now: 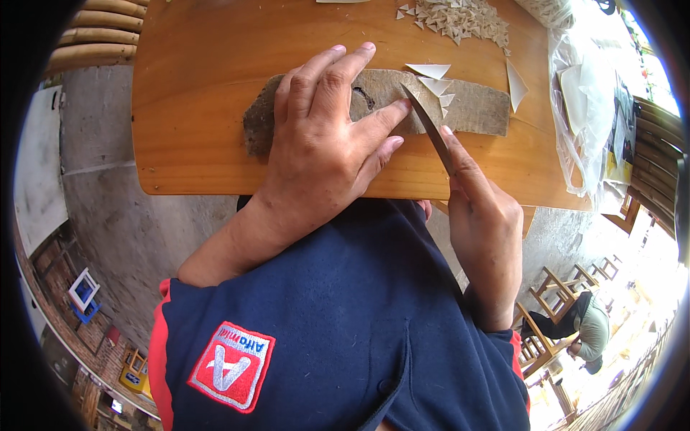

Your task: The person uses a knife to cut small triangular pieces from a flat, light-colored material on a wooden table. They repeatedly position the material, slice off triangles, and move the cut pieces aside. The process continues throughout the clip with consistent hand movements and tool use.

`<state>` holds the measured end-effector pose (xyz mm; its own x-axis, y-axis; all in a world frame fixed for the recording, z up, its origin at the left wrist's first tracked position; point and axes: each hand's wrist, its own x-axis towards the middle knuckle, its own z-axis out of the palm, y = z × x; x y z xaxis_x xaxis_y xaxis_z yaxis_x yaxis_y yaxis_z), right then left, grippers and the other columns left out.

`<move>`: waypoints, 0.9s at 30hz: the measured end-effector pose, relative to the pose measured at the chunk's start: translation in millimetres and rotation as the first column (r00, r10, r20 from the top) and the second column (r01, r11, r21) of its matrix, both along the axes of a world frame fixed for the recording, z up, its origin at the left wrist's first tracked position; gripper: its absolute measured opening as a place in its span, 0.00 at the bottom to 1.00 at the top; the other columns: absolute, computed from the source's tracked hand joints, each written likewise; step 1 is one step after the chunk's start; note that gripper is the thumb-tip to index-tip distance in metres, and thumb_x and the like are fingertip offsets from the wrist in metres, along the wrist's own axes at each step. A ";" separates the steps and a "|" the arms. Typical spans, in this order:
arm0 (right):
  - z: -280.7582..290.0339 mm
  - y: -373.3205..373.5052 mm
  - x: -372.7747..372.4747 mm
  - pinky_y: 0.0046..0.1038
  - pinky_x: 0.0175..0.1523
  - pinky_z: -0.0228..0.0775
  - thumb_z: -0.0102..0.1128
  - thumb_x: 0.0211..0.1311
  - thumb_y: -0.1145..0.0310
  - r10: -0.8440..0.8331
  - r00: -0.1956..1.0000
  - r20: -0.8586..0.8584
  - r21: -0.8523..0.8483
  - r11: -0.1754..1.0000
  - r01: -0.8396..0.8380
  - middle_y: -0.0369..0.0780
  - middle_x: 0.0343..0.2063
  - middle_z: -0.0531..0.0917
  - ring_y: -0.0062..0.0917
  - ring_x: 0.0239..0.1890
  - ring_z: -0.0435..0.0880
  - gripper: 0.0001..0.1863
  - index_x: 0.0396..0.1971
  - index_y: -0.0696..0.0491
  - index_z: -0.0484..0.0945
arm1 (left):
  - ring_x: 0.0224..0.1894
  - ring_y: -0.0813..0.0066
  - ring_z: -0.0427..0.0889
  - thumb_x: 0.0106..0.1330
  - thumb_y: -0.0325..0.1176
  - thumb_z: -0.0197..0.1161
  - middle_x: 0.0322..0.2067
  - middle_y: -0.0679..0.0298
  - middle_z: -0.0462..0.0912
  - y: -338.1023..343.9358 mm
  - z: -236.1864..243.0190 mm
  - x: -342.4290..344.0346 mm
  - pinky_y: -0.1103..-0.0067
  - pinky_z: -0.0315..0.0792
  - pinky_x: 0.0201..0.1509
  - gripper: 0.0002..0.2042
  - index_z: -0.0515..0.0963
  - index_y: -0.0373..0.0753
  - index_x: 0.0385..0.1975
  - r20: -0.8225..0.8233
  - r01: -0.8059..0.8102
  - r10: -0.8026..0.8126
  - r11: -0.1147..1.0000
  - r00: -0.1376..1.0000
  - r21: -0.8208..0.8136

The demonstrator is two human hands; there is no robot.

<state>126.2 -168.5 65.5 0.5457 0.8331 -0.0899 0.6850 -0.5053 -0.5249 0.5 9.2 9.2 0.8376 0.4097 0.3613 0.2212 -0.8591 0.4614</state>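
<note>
The fingers of my left hand point(323, 147) spread wide, two of them reaching toward the far side of a worn wooden board point(474, 108), while the index fingertip sits just beside a knife blade. My right hand point(485, 215) curls around the handle end of the knife point(433, 135), index finger laid along the blade; the handle itself is hidden in my grip. Under the blade, on the board, lies what looks like a thin tan sheet point(388, 83), partly covered by my left hand. Pale triangular pieces point(435, 86) lie in a ragged line just right of the knife tip, some reaching the board's far edge.

This appears to be the cutting step, with the sheet pinned by one hand and the blade set by the other. The next stroke, I judge, calls for a steady hold and a fingertip well clear of the edge.

Beyond the board, a heap of small tan triangles point(463, 21) sits at the far side of the orange-brown worktop point(201, 86); a larger pale scrap point(515, 86) lies right of the board. A clear plastic bag point(573, 169) hangs at the right edge. Farther off, another person point(594, 327) bends near wooden chairs point(552, 291).
</note>
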 end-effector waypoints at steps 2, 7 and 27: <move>-0.8 -0.3 -0.1 0.42 0.36 0.78 0.60 0.63 0.84 0.014 1.000 0.022 -0.003 1.000 -0.014 0.48 0.25 0.83 0.42 0.28 0.87 0.35 0.71 0.46 0.76 | 0.71 0.51 0.66 0.62 0.40 0.75 0.71 0.51 0.71 0.4 0.3 -0.4 0.61 0.60 0.75 0.16 0.90 0.49 0.50 -0.004 0.001 -0.001 1.000 1.000 0.002; -8.1 1.3 -0.4 0.42 0.35 0.80 0.60 0.60 0.85 0.051 0.992 0.114 -0.022 0.999 -0.048 0.47 0.26 0.84 0.41 0.27 0.87 0.40 0.74 0.44 0.73 | 0.71 0.50 0.66 0.62 0.40 0.75 0.71 0.51 0.71 -0.4 -0.9 -0.3 0.61 0.60 0.74 0.16 0.90 0.49 0.50 -0.005 -0.003 0.003 1.000 1.000 0.008; 21.0 -8.1 -19.1 0.31 0.47 0.80 0.54 0.70 0.85 -0.218 0.963 -0.156 -0.102 0.974 0.204 0.52 0.32 0.85 0.35 0.33 0.88 0.33 0.72 0.45 0.75 | 0.70 0.50 0.69 0.64 0.40 0.74 0.69 0.53 0.74 0.5 -10.0 -5.8 0.61 0.62 0.74 0.17 0.88 0.50 0.53 0.062 0.011 -0.011 1.000 0.998 -0.010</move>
